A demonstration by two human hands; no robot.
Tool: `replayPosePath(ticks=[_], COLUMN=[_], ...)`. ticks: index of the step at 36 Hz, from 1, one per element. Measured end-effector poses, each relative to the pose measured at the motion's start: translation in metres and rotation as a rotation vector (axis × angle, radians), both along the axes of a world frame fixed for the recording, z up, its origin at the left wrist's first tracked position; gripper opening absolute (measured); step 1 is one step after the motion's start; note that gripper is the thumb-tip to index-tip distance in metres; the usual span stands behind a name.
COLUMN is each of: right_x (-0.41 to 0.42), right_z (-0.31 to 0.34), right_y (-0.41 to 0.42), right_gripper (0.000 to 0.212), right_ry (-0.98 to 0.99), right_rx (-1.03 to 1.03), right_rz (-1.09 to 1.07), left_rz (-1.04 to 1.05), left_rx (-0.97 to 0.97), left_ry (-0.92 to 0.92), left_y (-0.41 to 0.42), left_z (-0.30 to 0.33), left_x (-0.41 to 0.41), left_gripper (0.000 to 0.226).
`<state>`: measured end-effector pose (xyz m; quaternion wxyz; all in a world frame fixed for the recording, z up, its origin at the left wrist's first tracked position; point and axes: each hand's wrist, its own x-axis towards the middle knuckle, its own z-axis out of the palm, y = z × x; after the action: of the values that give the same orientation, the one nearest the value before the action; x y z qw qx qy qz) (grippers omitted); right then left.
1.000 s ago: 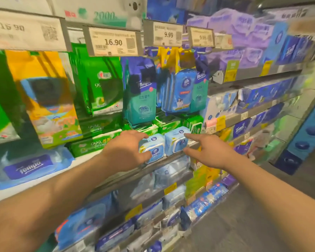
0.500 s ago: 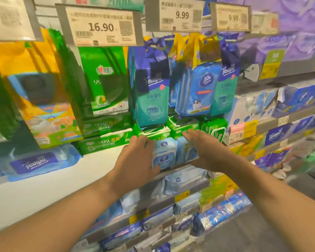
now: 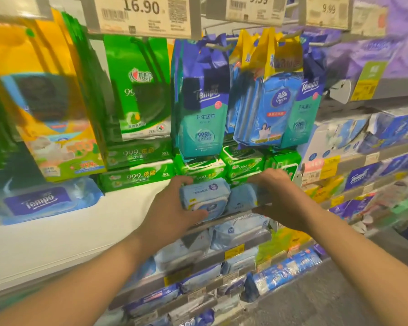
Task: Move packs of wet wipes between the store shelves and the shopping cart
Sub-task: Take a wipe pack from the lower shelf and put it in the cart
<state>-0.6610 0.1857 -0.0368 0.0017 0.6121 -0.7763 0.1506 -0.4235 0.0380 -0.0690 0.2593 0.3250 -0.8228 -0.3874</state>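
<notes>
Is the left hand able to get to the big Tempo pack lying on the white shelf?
Probably yes, once it lets go. The left hand now grips a light blue wipes pack, and bare white shelf lies between it and the Tempo pack.

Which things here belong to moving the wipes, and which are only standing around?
Belong to the job:
- left hand, gripping the left light-blue pack
- right hand, gripping the right light-blue pack

Only standing around:
- green packs
- hanging Tempo pack
- price tag
</notes>
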Motion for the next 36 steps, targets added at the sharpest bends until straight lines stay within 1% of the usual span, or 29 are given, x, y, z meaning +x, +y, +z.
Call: replayPosePath(ticks=[2,4,7,9,11,12,15,16,17,19,21,23,25,26,28,31,32,36], right_x=[0.007,0.016,0.031,0.043,0.055,0.060,0.082,0.089,0.097,0.113,0.128,0.146,0.165,0.175,0.198,0.236,0.251,0.308], right_z=[0.009,0.022,0.041,0.047,0.049,0.050,0.059,0.062,0.065,0.067,0.065,0.061,0.055,0.051,0.043,0.030,0.028,0.016], right_y=[0.004,0.006,0.002,-0.005,-0.014,-0.019,-0.033,-0.038,-0.043,-0.052,-0.062,-0.070,-0.078,-0.083,-0.092,-0.106,-0.109,-0.117], right_gripper=[0.056,0.058,0.059,0.065,0.068,0.066,0.058,0.056,0.054,0.048,0.043,0.040,0.036,0.035,0.033,0.028,0.027,0.029], right_ry=[-0.033,-0.124,-0.314,-0.432,-0.416,-0.423,-0.501,-0.506,-0.520,-0.574,-0.579,-0.602,-0.618,-0.611,-0.597,-0.664,-0.686,-0.750], right_rx=[-0.061,-0.076,-0.031,0.012,0.045,0.058,0.084,0.080,0.076,0.066,0.048,0.039,0.042,0.052,0.059,0.047,0.037,0.000], right_rz=[0.048,0.101,0.211,0.239,0.261,0.282,0.342,0.366,0.391,0.442,0.469,0.504,0.556,0.579,0.605,0.627,0.633,0.645], left_rz=[0.053,0.108,0.140,0.125,0.100,0.090,0.049,0.047,0.053,0.098,0.119,0.163,0.182,0.213,0.276,0.337,0.387,0.578], left_rx=[0.103,0.185,0.357,0.457,0.540,0.570,0.571,0.569,0.585,0.668,0.778,0.885,0.930,0.921,0.897,0.921,0.925,0.922], left_ry=[0.100,0.200,0.377,0.464,0.506,0.513,0.496,0.475,0.457,0.434,0.433,0.461,0.526,0.571,0.626,0.666,0.682,0.734], left_y=[-0.004,-0.007,-0.009,-0.008,-0.008,-0.007,-0.002,0.000,0.003,0.009,0.014,0.024,0.033,0.039,0.050,0.064,0.069,0.083], left_z=[-0.001,0.000,0.005,0.008,0.010,0.011,0.013,0.012,0.011,0.010,0.008,0.012,0.014,0.013,0.012,0.008,0.007,0.005], left_x=[0.010,0.019,0.028,0.034,0.041,0.045,0.058,0.062,0.068,0.079,0.092,0.107,0.125,0.136,0.159,0.192,0.203,0.242], left_gripper=[0.061,0.054,0.043,0.044,0.050,0.048,0.020,0.023,0.034,0.050,0.066,0.082,0.090,0.091,0.082,0.090,0.089,0.074])
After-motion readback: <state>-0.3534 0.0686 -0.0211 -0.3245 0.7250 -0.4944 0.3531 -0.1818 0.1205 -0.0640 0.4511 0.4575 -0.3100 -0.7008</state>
